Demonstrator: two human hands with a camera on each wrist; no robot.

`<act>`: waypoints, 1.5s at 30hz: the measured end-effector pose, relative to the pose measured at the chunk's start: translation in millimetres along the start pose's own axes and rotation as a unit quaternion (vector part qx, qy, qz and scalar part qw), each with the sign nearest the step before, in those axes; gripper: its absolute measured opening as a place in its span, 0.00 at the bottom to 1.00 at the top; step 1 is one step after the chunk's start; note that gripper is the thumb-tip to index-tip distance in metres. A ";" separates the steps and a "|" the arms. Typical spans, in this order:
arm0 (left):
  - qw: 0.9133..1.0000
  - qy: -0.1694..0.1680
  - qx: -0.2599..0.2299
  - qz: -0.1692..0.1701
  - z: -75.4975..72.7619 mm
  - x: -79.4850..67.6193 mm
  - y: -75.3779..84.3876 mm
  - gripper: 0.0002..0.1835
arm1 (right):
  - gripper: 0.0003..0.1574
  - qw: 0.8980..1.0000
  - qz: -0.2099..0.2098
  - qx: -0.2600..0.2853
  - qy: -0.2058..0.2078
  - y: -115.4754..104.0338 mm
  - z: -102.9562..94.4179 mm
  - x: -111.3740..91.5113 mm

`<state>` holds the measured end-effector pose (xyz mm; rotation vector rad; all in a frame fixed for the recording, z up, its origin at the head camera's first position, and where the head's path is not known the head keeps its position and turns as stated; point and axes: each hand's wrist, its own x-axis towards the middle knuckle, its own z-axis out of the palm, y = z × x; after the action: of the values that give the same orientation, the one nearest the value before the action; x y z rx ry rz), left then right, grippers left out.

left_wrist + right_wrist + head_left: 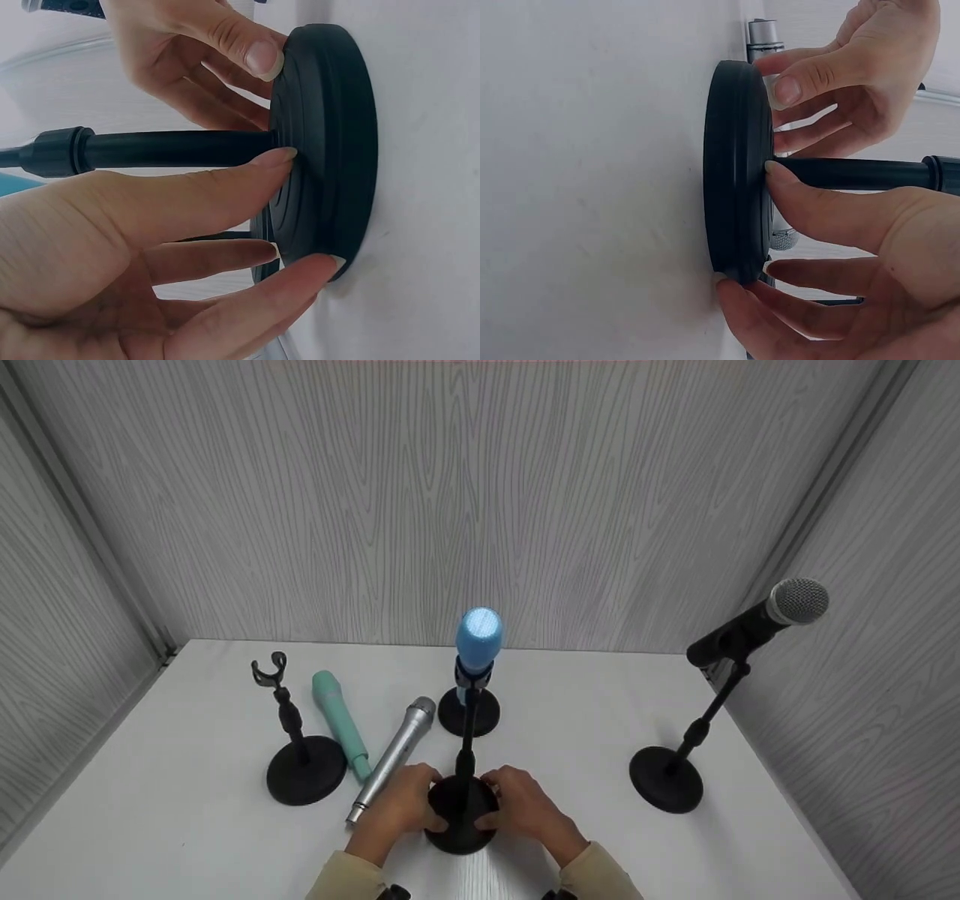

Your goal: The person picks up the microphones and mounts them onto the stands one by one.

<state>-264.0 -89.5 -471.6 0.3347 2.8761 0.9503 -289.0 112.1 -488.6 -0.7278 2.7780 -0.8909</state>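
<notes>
Both hands grip the round black base of a desktop microphone stand [459, 832], one at each side. On the left, my left hand [409, 802] lays its thumb on the base's top, with its fingers at the edge. My right hand [525, 808] holds the opposite side likewise, its thumb [810, 206] close to the pole. In the wrist views the base [349, 150] is upright close over the white tabletop. Atop the pole in the head view appears a blue microphone [480, 641], its head upward and its lower part mostly hidden behind the pole.
Left of my hands lie a silver microphone [397, 750] and a green microphone [341, 716]. Farther left is a stand with a bare clip [304, 772]. Another black base [484, 716] is behind the held stand. At right, a stand [666, 780] carries a black microphone [739, 637]. Grey panels [480, 495] enclose the table.
</notes>
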 end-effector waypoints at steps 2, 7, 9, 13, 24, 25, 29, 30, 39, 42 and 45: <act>1.000 -0.003 -0.005 -0.001 -0.1 -0.1 -0.6 0.33 | 0.32 1.000 0.001 0.006 -0.005 0.5 -0.3 -0.1; 1.000 -0.001 -0.018 0.012 0.9 0.3 -3.7 0.34 | 0.32 1.000 -0.003 0.002 -0.015 0.8 -1.8 0.6; 1.000 -0.001 -0.022 0.014 1.7 0.7 -4.7 0.34 | 0.31 1.000 -0.005 0.003 -0.021 1.3 -2.5 1.4; 0.999 0.000 -0.034 0.013 4.4 1.7 -5.7 0.34 | 0.31 1.000 -0.001 0.005 -0.028 2.2 -4.0 2.2; 0.998 0.025 -0.052 0.040 17.7 5.4 3.6 0.32 | 0.31 1.000 0.018 -0.004 -0.023 11.0 -15.2 -2.0; 0.997 0.027 -0.054 0.042 19.0 5.9 4.8 0.32 | 0.30 1.000 0.018 -0.005 -0.022 12.3 -16.4 -2.8; 0.997 0.030 -0.060 0.043 25.6 9.9 9.8 0.30 | 0.31 0.999 0.027 -0.004 -0.019 18.3 -20.8 -6.4; 0.997 0.032 -0.059 0.044 27.4 11.3 11.4 0.30 | 0.31 0.999 0.030 -0.004 -0.018 20.0 -22.0 -7.5; 0.994 0.056 -0.043 0.078 41.9 24.4 28.0 0.21 | 0.29 0.999 0.042 0.002 -0.004 36.6 -35.4 -12.8; 0.995 0.056 -0.041 0.077 46.4 30.7 34.6 0.20 | 0.28 0.999 0.040 0.001 0.006 44.1 -39.9 -14.3; 0.994 0.058 -0.046 0.074 52.3 39.0 41.6 0.19 | 0.28 0.999 0.043 0.001 0.017 51.8 -45.1 -15.6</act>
<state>-286.3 -17.6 -489.4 0.5070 2.9322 1.1605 -308.4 179.5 -482.0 -0.5936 2.8134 -0.8968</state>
